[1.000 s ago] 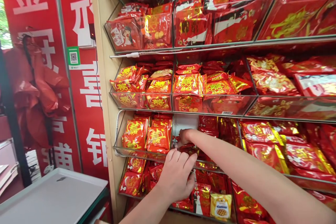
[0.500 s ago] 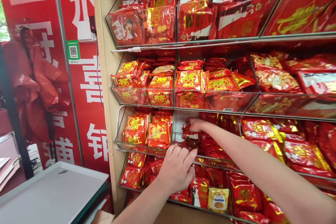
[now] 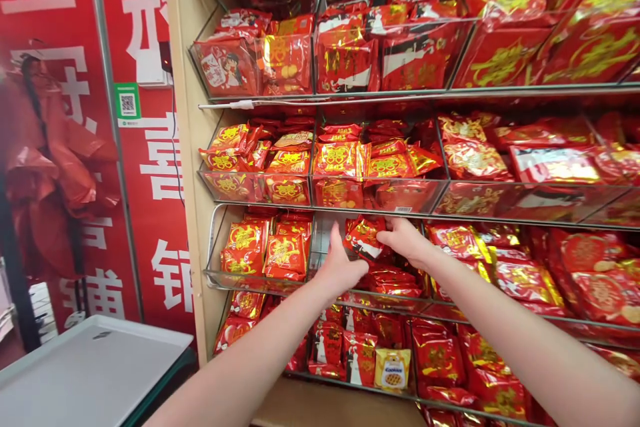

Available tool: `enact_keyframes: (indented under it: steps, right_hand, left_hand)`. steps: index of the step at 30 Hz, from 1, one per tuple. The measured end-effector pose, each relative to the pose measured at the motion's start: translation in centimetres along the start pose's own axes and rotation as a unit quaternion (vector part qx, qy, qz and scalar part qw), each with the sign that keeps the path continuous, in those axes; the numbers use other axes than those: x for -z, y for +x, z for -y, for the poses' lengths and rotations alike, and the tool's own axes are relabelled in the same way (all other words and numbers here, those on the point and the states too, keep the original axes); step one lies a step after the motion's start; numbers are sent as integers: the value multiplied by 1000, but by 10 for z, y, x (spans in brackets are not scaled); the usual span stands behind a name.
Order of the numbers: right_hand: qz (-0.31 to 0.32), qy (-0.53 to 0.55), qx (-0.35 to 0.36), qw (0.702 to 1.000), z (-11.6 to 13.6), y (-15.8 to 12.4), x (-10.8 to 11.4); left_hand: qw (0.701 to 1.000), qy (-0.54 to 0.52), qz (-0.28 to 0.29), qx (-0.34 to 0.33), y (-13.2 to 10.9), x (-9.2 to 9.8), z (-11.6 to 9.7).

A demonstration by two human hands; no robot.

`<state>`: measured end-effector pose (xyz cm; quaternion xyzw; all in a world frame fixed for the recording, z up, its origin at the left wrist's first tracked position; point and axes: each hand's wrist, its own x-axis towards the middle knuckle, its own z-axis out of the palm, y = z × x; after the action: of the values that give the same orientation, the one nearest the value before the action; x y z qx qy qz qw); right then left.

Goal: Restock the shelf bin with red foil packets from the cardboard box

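Observation:
A small red packet (image 3: pixel 363 237) with white and gold print is tilted up in the third-row bin. My right hand (image 3: pixel 406 240) pinches its right edge between thumb and fingers. Just left of the packet is my left hand (image 3: pixel 340 267), thumb raised and apart from the fingers, over the bin's clear front lip. Whether its fingertips touch the packet I cannot tell. More red packets (image 3: pixel 395 280) lie beneath, and white bin floor shows at the left. Next to it, red-and-gold packets (image 3: pixel 287 252) fill the left bin.
Clear-fronted shelves above and below hold many red packets (image 3: pixel 345 67). A yellow cookie packet (image 3: pixel 393 368) stands in the bottom row. On the left are a wooden side panel (image 3: pixel 193 213), a grey tray (image 3: pixel 100 367) and hanging red bags (image 3: pixel 55 167).
The packet in my right hand has come up and turned its printed face toward me. My left hand has moved from the bin's lip up beside it, thumb spread. The view has shifted right.

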<state>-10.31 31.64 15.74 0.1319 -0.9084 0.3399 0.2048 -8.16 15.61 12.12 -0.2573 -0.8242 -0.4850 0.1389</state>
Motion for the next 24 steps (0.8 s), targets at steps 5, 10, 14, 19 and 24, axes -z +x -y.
enact_keyframes:
  steps: [5, 10, 14, 19, 24]
  right_hand:
    - [-47, -57, -13, 997, -8, -9, -3]
    - [-86, -165, -3, 983, -13, -10, -11]
    - [-117, -233, 10, 965, -16, -12, -23]
    - [-131, -291, 36, 947, -18, -17, -33]
    - [-118, -303, 33, 945, -21, -19, -38]
  left_hand:
    - [981, -133, 39, 136, 41, -15, 5]
    - [961, -175, 79, 199, 61, -16, 14]
    - [947, -193, 98, 235, 74, -19, 13]
    - [935, -231, 64, 260, 83, -25, 22]
    - [933, -266, -18, 242, 84, -25, 25]
